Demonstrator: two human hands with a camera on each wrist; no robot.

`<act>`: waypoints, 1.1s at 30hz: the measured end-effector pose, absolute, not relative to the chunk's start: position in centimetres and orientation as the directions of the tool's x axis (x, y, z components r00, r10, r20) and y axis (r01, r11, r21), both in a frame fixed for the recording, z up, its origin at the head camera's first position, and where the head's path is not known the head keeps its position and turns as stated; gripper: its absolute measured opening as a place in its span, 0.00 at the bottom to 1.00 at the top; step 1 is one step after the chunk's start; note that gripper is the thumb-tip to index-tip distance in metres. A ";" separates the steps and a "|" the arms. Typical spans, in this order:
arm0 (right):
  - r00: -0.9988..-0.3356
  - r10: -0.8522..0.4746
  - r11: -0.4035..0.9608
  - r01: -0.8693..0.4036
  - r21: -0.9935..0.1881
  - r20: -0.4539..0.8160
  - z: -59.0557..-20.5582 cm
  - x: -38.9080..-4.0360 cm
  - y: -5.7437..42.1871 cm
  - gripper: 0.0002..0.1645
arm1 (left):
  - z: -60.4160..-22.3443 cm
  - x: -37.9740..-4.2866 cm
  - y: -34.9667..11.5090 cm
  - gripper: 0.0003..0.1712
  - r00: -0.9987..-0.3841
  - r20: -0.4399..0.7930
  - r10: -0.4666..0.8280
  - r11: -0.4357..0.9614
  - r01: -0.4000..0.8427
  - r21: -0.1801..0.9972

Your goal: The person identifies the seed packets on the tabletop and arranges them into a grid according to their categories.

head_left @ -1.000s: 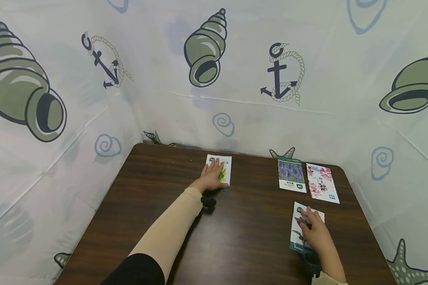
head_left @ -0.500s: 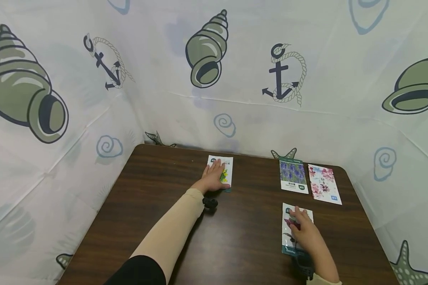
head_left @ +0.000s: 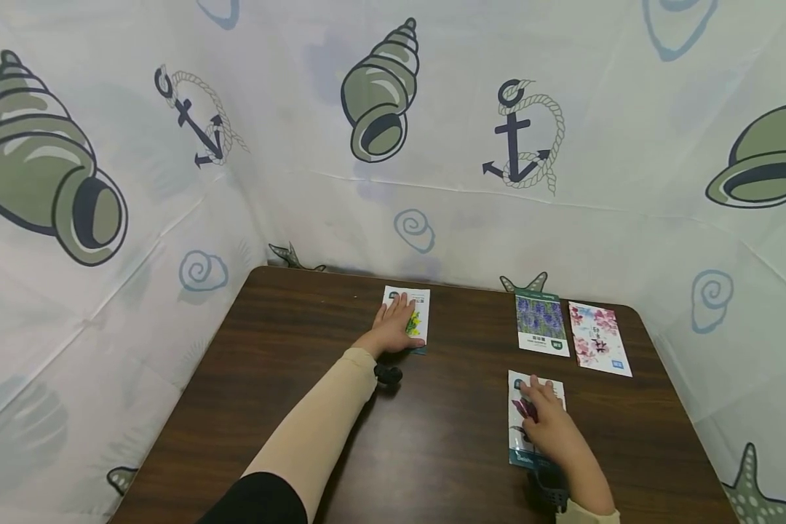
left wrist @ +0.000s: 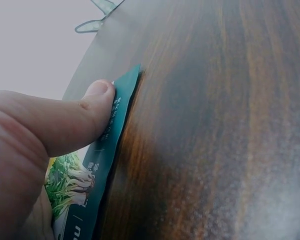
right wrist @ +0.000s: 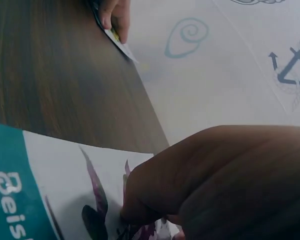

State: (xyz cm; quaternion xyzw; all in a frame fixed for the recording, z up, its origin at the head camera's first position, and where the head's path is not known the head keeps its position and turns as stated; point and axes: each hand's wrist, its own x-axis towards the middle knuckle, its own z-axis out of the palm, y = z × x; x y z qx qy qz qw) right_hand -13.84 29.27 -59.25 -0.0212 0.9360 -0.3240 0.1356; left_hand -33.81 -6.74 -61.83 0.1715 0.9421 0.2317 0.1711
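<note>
My left hand (head_left: 393, 331) lies with spread, straight fingers on a white seed packet (head_left: 421, 304) with yellow flowers, near the back edge of the table. Its thumb (left wrist: 92, 115) rests on the packet's teal end strip in the left wrist view. Nearer to me on the right, my right hand (head_left: 553, 429) touches a white and teal seed packet (head_left: 517, 440) printed with a purple-leaved plant, the fingers lightly bent on its face. In the right wrist view this packet (right wrist: 60, 165) lies flat, partly covered by the hand.
Behind the right hand lie a packet with purple flower spikes (head_left: 541, 320) and a pink blossom packet (head_left: 599, 340), side by side. The dark wooden table (head_left: 288, 342) is enclosed by a white curtain (head_left: 458, 233) printed with shells and anchors.
My right hand has slid the purple-plant packet to the left across the table, turning it slightly straighter. The left hand and its packet stay in place.
</note>
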 end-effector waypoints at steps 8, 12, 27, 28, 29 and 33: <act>-0.963 -0.254 0.663 -0.105 -0.742 -0.090 -61.2 -14.4 28.9 0.42 | -62.3 -34.2 -6.8 0.67 -0.884 -0.260 0.387 0.848 0.231 0.477; -0.963 -0.269 0.597 -0.142 -0.789 -0.030 -61.6 -14.5 28.6 0.38 | -62.5 -34.3 -6.9 0.67 -0.887 -0.249 0.390 0.846 0.238 0.477; -0.944 -0.197 0.664 -0.326 -0.673 0.263 -63.0 -15.1 27.0 0.26 | -62.3 -34.2 -6.8 0.67 -0.887 -0.248 0.389 0.838 0.229 0.495; -0.944 -0.199 0.670 -0.327 -0.666 0.262 -62.9 -15.1 27.0 0.26 | -62.3 -34.2 -6.8 0.67 -0.887 -0.248 0.389 0.840 0.231 0.491; -0.942 -0.205 0.679 -0.332 -0.654 0.266 -62.9 -15.1 27.0 0.25 | -62.3 -34.1 -6.7 0.66 -0.888 -0.247 0.389 0.841 0.233 0.488; -0.934 -0.228 0.697 -0.353 -0.624 0.274 -62.5 -14.9 27.1 0.24 | -62.6 -34.2 -6.7 0.66 -0.889 -0.228 0.396 0.834 0.245 0.494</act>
